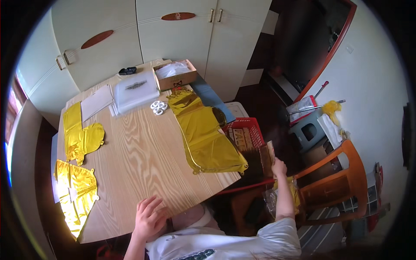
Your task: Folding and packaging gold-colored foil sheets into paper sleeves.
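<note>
My right hand is out over the right side, beyond the table's edge, its fingers closed on a brown cardboard piece that stands upright, perhaps a box flap. My left hand is at the table's near edge with its fingers apart and nothing in it. A large flat gold foil balloon lies along the table's right side. On the left lie two more gold foil pieces, an upper foil balloon and a shiny lower foil balloon.
Farther back on the wooden table are white rings, clear plastic bags, white sheets, a black object and an open cardboard box. A red basket and a wooden chair stand at the right.
</note>
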Tool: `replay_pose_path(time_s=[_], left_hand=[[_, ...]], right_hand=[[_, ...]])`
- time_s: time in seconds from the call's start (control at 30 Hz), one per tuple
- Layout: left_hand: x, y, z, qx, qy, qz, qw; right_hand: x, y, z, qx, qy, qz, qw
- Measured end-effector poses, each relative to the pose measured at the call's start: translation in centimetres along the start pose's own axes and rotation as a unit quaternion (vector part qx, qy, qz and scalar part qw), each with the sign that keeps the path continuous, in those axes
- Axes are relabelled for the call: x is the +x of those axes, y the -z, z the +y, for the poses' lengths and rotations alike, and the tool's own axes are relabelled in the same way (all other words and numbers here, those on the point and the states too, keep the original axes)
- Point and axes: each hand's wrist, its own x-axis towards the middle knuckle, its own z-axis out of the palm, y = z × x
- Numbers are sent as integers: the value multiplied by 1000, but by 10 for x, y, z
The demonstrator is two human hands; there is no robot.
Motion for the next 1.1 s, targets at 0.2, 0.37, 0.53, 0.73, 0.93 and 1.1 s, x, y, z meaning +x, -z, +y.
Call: replay_pose_path(time_s=[0.2,0.37,0.53,0.73,0.93,1.1], left_hand=[[-12,-5,0,34,52,-8,998],[-9,-8,0,54,59,-25,996],[-1,-9,5,70,61,-48,995],[2,-11,3,71,61,-51,994],[2,-9,2,63,46,-34,996],[-1,-11,17,37,57,-4,998]], right_hand=[[30,-75,0,-8,-23,-124,992],[45,-124,12,58,-1,-156,986],[54,-106,2,76,-32,-146,986],[47,-123,21,157,66,-171,971],[28,-98,-5,97,-55,-4,994],[-72,-14,-63,282,74,102,951]])
